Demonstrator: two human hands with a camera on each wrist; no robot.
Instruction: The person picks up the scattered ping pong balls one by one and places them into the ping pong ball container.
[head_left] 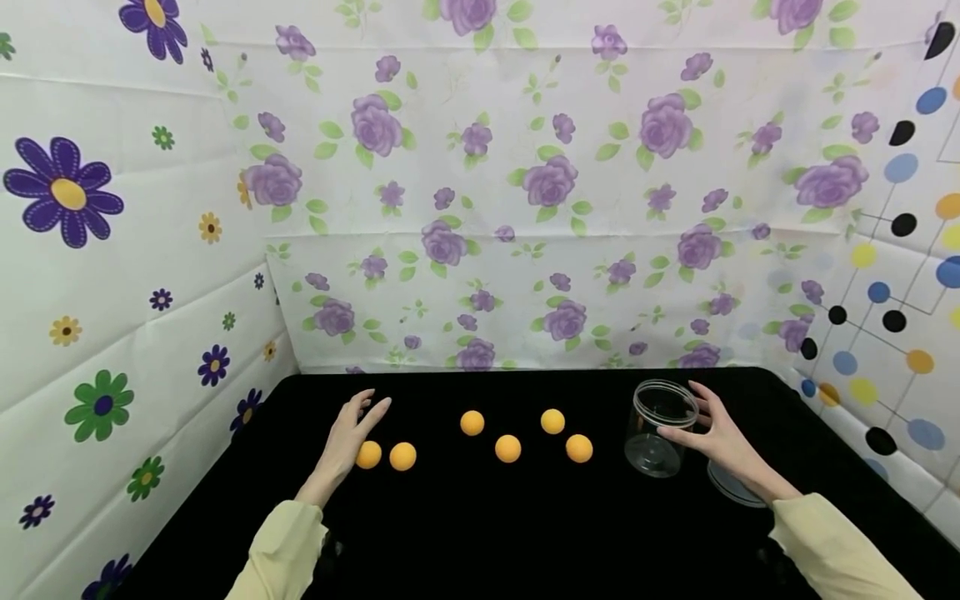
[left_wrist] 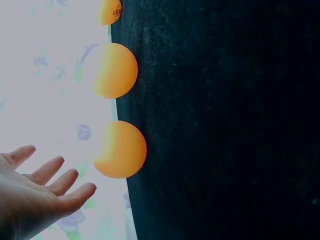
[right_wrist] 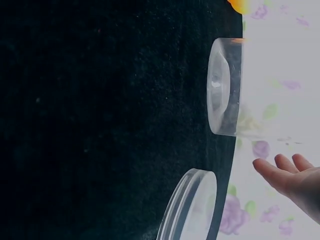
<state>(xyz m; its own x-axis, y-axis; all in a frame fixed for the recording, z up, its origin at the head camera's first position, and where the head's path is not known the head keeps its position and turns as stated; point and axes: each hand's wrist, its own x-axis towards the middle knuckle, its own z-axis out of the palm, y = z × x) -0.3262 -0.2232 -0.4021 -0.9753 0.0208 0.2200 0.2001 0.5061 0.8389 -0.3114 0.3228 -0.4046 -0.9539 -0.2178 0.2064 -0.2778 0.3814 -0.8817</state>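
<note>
My left hand (head_left: 347, 437) hovers with relaxed fingers beside the two leftmost orange table tennis balls (head_left: 402, 457), holding nothing. In the left wrist view its fingers (left_wrist: 65, 180) spread near the closest ball (left_wrist: 122, 150). A clear plastic jar (head_left: 654, 457) stands upright, uncovered, at the right. My right hand (head_left: 723, 437) is at the jar's right side, thumb and fingers spread apart around its upper part. The right wrist view has those fingers (right_wrist: 280, 175) loosely extended, with a gap to the jar (right_wrist: 227, 87). Beneath the right wrist lies a round clear lid (head_left: 735, 490), partly hidden by the forearm.
Between the hands, more orange balls (head_left: 507, 448) are scattered on the black tabletop (head_left: 525, 533). A flower-printed sheet (head_left: 510, 283) hangs behind the table, with patterned sheets at left (head_left: 172, 250) and right (head_left: 885, 350).
</note>
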